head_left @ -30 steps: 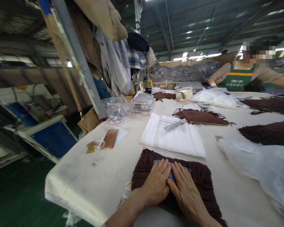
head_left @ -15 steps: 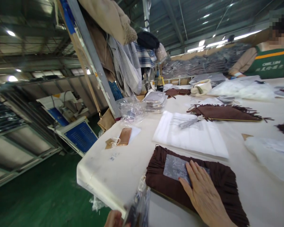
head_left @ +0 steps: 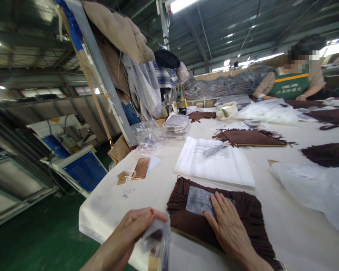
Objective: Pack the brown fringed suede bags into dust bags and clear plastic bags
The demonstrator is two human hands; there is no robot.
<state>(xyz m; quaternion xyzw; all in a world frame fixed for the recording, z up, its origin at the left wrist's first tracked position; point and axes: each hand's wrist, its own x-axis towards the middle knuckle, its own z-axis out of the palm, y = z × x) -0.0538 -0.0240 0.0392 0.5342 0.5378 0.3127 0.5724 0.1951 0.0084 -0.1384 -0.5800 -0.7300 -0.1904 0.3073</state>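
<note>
Fingers (head_left: pixel 219 205) of our right hand (head_left: pixel 228 222) are lying spread across the grey packet (head_left: pixel 196 201) on the brown fringed pouch (head_left: pixel 192 227), likely steadying both against the table (head_left: pixel 110 203), while our left hand (head_left: pixel 132 229) is pinching blurred clear plastic (head_left: pixel 155 231) beside the pouch's left end.

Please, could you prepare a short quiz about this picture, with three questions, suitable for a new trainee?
1. Which hand rests over the brown fringed pouch: left or right?
2. True or false: in the camera's view, the phone lies to the left of the folded white cloth.
3. Fill in the gap: the left hand holds clear ______.

Key: 1. The right hand. 2. True. 3. Plastic.
</note>
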